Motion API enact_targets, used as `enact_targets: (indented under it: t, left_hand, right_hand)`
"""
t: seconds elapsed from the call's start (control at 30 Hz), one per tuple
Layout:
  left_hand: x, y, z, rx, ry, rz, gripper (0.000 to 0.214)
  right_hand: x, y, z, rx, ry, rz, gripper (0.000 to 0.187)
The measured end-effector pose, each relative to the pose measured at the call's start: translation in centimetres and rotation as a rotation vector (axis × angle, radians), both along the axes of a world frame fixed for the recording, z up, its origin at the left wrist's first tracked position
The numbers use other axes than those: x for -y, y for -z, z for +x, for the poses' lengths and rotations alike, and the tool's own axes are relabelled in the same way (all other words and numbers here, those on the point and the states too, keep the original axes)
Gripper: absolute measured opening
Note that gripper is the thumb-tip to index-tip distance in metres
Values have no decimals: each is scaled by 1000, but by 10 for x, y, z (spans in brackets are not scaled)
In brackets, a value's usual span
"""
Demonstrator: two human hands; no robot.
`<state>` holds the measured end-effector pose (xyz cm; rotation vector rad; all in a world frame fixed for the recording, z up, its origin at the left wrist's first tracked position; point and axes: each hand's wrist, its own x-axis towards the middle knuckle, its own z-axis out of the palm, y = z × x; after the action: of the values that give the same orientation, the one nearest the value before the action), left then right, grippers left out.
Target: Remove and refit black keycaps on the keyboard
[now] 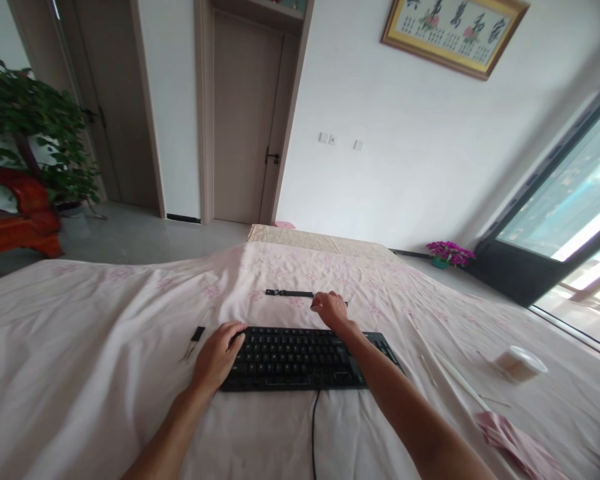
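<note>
A black keyboard [290, 357] lies on the pink-and-white cloth, its cord [315, 427] running toward me from the near edge. My left hand [220, 350] grips its left end, thumb over the corner keys. Beyond the keyboard lies a narrow black strap [295, 293] with small fittings at its left end. Over the strap's right part is my right hand [331, 310], fingers curled together; whatever sits between the fingertips is hidden. A dark tip shows just past that hand. My right forearm crosses the keyboard's right side and covers some keys.
Left of the keyboard lies a small black piece [198, 333] with thin strands. To the right are a round clear container [520, 364], thin sticks [429, 371], a long pale rod [463, 380] and a pink cloth [517, 440]. Behind stands a wall with doors [247, 120].
</note>
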<state>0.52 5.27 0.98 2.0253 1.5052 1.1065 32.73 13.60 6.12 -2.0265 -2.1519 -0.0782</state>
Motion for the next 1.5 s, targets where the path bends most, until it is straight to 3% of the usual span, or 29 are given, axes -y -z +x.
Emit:
enact_targets:
  t: [0.2, 0.53, 0.73, 0.87, 0.97, 1.07, 1.13, 1.3, 1.5]
  left_hand:
    - [-1, 2, -1, 8, 15, 18, 32]
    - [-2, 5, -1, 4, 4, 40, 32]
    - [-2, 4, 0, 12, 1, 43, 32]
    - [-1, 1, 0, 14, -3, 28, 31]
    - [0, 0, 0, 14, 3, 23, 31]
    - [0, 0, 0, 12, 6, 20, 32]
    - [1, 0, 0, 10, 6, 18, 32]
    - [2, -2, 2, 5, -1, -1, 33]
    - [4, -5, 3, 30, 3, 7, 32]
  right_hand:
    - [4, 5, -7, -108, -4, -126, 17]
    - [10, 6, -12, -223, 4, -169, 22]
    - [19, 0, -19, -447, 4, -131, 17]
    - [37, -5, -30, -702, -26, -132, 28]
    - [62, -8, -46, -1013, -81, -183, 40]
    - [91, -12, -65, -1739, -118, -408, 36]
    - [107, -15, -78, -2001, -130, -530, 33]
    - [134, -16, -102, -2265, -139, -725, 30]
    - [150, -5, -122, -2471, 17, -836, 36]
